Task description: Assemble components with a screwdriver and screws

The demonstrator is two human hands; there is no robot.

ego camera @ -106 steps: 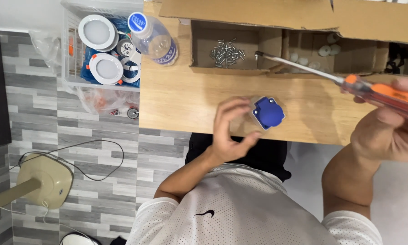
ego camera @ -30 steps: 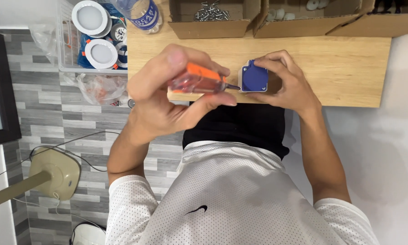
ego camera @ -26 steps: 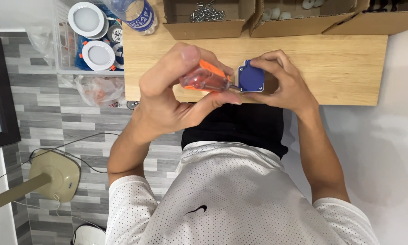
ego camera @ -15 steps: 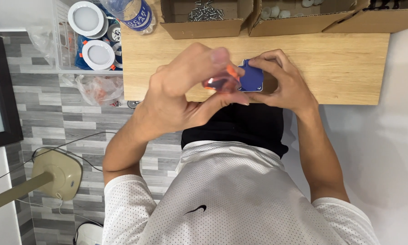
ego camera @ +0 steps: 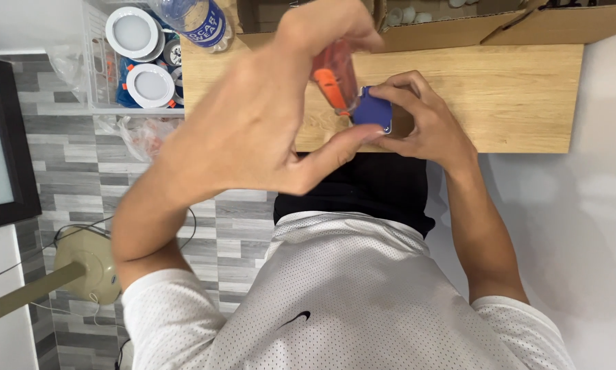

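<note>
My left hand [ego camera: 267, 123] is raised over the wooden table [ego camera: 527, 96] and wraps the orange handle of a screwdriver [ego camera: 332, 79], which stands steeply with its lower end at a small blue square part [ego camera: 372, 113]. The screwdriver's shaft and tip are hidden behind my fingers. My right hand [ego camera: 428, 127] grips the blue part from the right side, holding it just above the table's near edge. My left thumb reaches under the part.
Open cardboard boxes [ego camera: 459, 27] line the table's far edge. A plastic bottle [ego camera: 198, 20] lies at the far left corner. Beside the table, a clear bin [ego camera: 92, 68] holds white round lamps [ego camera: 150, 85]. A fan base [ego camera: 89, 264] and cables sit on the tiled floor.
The screwdriver went from my right hand to my left. Its handle has swung from lying sideways to nearly upright against the blue part. My right hand keeps the part in place.
</note>
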